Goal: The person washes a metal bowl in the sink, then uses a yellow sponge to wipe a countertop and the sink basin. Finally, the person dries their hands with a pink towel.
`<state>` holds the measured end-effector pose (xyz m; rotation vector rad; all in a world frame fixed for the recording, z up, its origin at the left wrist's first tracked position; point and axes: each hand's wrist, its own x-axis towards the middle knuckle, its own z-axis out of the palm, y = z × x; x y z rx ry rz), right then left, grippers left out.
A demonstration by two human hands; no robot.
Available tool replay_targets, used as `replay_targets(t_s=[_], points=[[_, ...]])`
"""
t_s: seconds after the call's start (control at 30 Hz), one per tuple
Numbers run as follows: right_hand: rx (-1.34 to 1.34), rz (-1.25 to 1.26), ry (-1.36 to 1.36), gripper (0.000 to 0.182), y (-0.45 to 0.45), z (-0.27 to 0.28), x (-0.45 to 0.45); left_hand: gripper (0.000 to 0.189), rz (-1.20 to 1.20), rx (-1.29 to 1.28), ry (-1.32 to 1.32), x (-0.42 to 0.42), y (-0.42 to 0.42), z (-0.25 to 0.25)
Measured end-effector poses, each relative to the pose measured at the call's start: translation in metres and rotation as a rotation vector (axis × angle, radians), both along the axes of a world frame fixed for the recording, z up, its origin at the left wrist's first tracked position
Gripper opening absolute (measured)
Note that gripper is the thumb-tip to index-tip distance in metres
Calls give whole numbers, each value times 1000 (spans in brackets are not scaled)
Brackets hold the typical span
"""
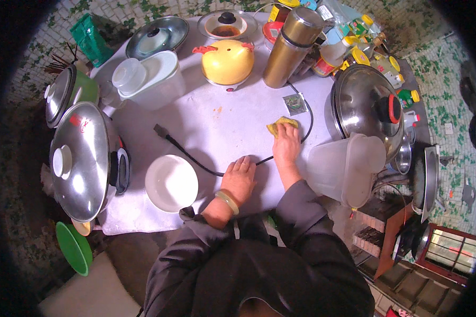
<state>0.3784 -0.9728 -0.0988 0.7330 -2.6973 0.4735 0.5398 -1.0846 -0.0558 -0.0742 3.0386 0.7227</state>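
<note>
My right hand (287, 143) presses a yellow cloth (282, 125) onto the pale tablecloth (238, 134). Flat on the table, across a black power cord (190, 160), lies my left hand (240, 178), with a pale bangle (227, 202) at its wrist. The cord's plug (161, 130) points to the far left, and its other stretch runs behind my right hand toward a gold thermos flask (289, 51). Left of my left hand stands a white bowl (171, 183). A small printed packet (295, 104) lies just beyond the cloth.
A yellow hen-shaped egg cooker (227, 62) stands at the back. Lidded pots (81, 162) crowd the left side, with a plastic container (154, 87) beyond. Rightward are a large lidded pan (367, 103), another plastic container (337, 170) and several bottles (359, 25). Orange stains (217, 110) mark the cloth's middle.
</note>
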Motion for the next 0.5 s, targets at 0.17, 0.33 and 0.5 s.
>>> replay_targets(t_s=[0.17, 0.33, 0.5], points=[[6, 35, -33, 32, 1, 0, 2, 48, 5, 39, 8, 0, -3, 1], [36, 42, -39, 32, -6, -13, 6, 46, 21, 37, 16, -1, -2, -1], [-43, 135, -83, 30, -15, -3, 13, 46, 31, 69, 0, -2, -3, 0]])
